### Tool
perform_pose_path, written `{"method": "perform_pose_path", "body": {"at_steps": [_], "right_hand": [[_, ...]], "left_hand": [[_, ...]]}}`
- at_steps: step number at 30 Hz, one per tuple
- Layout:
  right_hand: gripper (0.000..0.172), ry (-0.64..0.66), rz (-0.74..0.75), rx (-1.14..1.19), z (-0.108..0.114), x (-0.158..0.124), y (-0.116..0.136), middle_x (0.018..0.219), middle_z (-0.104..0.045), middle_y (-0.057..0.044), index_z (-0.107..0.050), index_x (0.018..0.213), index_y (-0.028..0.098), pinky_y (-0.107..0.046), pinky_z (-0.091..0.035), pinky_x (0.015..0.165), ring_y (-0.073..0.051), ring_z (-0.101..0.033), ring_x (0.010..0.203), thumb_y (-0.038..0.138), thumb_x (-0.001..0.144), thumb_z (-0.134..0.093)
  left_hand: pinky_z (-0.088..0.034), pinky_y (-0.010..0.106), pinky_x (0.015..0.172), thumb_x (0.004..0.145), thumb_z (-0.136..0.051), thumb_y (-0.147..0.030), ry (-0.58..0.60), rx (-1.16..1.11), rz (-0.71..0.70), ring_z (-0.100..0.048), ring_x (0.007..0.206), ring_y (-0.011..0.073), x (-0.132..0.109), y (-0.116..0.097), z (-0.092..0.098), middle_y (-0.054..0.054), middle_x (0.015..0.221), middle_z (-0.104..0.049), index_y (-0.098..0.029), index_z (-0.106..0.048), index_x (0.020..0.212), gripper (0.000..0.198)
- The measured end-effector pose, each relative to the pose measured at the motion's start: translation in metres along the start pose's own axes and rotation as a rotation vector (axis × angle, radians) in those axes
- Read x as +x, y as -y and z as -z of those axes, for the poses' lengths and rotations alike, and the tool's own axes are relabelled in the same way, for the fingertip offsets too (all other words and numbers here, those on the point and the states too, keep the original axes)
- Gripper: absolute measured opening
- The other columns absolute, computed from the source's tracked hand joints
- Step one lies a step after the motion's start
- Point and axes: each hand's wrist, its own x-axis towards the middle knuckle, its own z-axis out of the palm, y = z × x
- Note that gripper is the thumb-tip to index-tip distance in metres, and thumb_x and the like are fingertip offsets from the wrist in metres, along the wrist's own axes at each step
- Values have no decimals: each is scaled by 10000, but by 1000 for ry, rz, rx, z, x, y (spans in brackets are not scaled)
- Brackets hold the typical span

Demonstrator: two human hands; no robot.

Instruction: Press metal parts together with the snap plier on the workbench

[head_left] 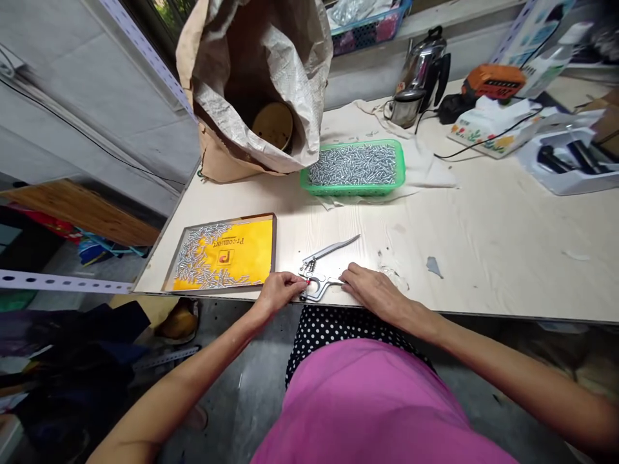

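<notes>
Silver snap-fastener pliers lie at the table's front edge, their handles spread wide and a spring between them. My left hand is pinched at the jaw end; a small red spot shows by its fingertips, but what they hold is too small to make out. My right hand has its fingers closed around the end of the lower handle. Left of the pliers, a shallow tray with a yellow lining contains many small metal pins. Behind them, a green basket is filled with similar metal pieces.
A large paper-and-plastic sack stands open at the back left. Farther right are a metal kettle, a steel cup, an orange battery tool and a white tray. A grey scrap lies on the wooden table.
</notes>
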Motion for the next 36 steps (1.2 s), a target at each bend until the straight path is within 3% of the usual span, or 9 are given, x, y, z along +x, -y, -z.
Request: {"method": "perform_pose_path", "body": {"at_steps": [11,15,18,20,23,26,31,36], "right_hand": [[112,-30,8,-25,-7,-3,-1,902,-578,-50,-567,906,166,-273,-331,597,-148,-537,747,167,962,-470],[134,-13,-1,-35,-5,-3,3,897,-581,-53,-573,900,163,-273,-358,609,-149,-539,738,171,969,-458],[96,-10,17,-38,2,-2,1,968,-597,-72,-590,971,166,-288,-411,673,-178,-560,825,226,955,-517],[289,-41,34,-71,10,3,-5,1143,-589,-119,-574,1128,167,-344,-444,776,-241,-556,979,351,908,-612],[765,-68,41,-154,22,17,-16,1448,-410,-206,-432,1377,162,-495,-402,947,-378,-415,1259,580,790,-690],[968,21,69,-189,27,32,-26,1466,-395,-227,-377,1434,148,-572,-324,1017,-424,-307,1352,688,701,-705],[885,100,75,-211,29,43,-25,1261,-572,-200,-466,1351,93,-505,-356,932,-363,-490,1137,630,698,-728],[659,53,82,-213,35,33,-12,1125,-636,-137,-486,1324,135,-421,-333,854,-305,-523,1011,481,803,-692]], "left_hand": [[-269,208,425,723,-665,-487,69,104,73,-371,410,71,-2,-10,1,-55,470,-471,-138,-644,650,358],[-278,213,413,733,-650,-471,134,141,95,-365,386,69,-1,-12,3,-57,441,-445,-161,-541,528,388],[-282,210,402,738,-641,-460,138,136,108,-370,381,69,-1,-11,3,-61,445,-444,-163,-538,543,370],[-287,209,397,738,-643,-454,135,138,106,-368,378,68,-1,-10,2,-64,450,-445,-160,-554,567,352],[-294,207,391,734,-653,-454,133,141,112,-363,373,67,-1,-10,2,-70,449,-439,-158,-566,588,342],[-293,202,381,727,-663,-462,138,141,134,-363,373,68,-2,-11,1,-71,448,-431,-155,-573,600,344],[-290,203,375,732,-666,-449,134,133,155,-369,379,70,-1,-13,1,-66,460,-439,-150,-585,618,330],[-322,222,410,809,-624,-423,150,219,187,-384,397,88,-3,-16,1,-61,462,-427,-160,-563,615,333]]}}
